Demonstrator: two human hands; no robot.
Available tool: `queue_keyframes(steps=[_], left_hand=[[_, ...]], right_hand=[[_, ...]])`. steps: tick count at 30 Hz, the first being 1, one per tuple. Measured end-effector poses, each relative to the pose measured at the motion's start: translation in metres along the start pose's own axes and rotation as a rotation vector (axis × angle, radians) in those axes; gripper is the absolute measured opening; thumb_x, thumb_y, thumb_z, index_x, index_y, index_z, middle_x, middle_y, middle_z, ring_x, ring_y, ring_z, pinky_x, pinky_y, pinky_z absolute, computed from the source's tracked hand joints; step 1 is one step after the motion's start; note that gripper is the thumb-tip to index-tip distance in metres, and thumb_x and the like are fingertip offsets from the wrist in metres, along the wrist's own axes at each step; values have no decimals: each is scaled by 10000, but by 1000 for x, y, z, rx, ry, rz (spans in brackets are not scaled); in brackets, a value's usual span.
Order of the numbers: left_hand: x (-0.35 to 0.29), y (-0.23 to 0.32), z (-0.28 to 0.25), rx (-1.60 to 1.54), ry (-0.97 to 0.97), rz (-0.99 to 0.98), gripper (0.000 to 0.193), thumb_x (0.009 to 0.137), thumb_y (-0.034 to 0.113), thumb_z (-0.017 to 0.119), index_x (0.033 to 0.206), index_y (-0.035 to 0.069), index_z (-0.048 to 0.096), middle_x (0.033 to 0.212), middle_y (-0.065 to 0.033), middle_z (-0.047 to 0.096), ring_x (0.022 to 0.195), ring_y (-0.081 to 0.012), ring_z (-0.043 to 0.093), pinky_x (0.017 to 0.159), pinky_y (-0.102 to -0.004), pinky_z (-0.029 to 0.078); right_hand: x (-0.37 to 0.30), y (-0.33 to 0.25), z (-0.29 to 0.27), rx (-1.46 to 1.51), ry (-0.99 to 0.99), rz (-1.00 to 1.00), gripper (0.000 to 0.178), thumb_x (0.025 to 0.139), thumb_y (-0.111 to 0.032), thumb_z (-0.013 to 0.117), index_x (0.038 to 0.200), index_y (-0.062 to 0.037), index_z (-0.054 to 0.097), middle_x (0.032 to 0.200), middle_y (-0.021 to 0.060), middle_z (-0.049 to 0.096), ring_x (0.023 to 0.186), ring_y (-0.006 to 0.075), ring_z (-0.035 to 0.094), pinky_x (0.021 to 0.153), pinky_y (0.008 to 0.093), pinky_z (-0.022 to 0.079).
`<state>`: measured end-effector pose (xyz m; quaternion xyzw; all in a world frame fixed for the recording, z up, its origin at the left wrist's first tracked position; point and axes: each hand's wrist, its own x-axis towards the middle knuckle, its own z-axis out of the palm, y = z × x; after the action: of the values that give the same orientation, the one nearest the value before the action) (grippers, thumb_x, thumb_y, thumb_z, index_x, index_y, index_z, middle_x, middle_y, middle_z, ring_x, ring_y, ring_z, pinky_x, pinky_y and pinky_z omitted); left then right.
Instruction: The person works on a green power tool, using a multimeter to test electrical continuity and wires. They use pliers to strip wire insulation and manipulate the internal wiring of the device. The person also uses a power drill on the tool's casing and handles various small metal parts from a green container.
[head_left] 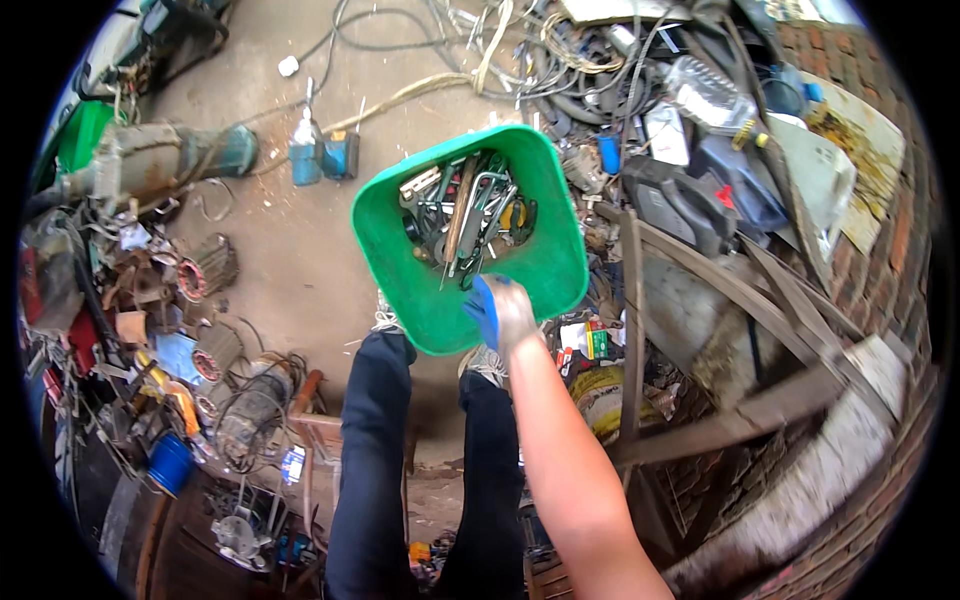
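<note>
A green plastic bin (555, 265) stands on the floor in front of my feet. Hand tools (470, 210) are heaped toward its far side, among them wrenches, pliers and a wooden-handled tool. Over the bin's near right part is my right hand (503, 308), in a grey and blue work glove. Its bent fingers are drawn close together beside the near end of the tool pile. The back of the hand hides what they may hold. My left hand is out of the picture.
Blue power-tool parts (322, 157) rest on the floor beyond the bin. Cables (430, 80) loop across the far floor. Motors and scrap (205, 270) crowd the left. Black canisters (690, 205) and a wooden frame (725, 290) stand to the right, near a brick wall (890, 290).
</note>
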<state>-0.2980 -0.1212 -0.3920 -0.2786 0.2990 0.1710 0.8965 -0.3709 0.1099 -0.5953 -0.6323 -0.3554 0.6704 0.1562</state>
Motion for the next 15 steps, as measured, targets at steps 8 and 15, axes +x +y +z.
queue_keyframes(steps=[8, 15], left_hand=[[48, 30, -45, -169, 108, 125, 433, 951, 291, 593, 1328, 97, 505, 1269, -36, 587, 1139, -175, 576, 930, -352, 487], [10, -5, 6, -105, 126, 153, 408, 950, 268, 591, 1310, 89, 518, 1250, -42, 596, 1125, -179, 583, 928, -348, 489]], right_hand=[[101, 42, 54, 250, 314, 826, 150, 880, -258, 639, 849, -111, 637, 745, 23, 601, 615, 193, 591, 570, 363, 549], [-11, -62, 35, -437, 235, 416, 371, 843, -272, 529, 941, 62, 657, 924, 291, 665, 877, 407, 669, 778, 451, 527]])
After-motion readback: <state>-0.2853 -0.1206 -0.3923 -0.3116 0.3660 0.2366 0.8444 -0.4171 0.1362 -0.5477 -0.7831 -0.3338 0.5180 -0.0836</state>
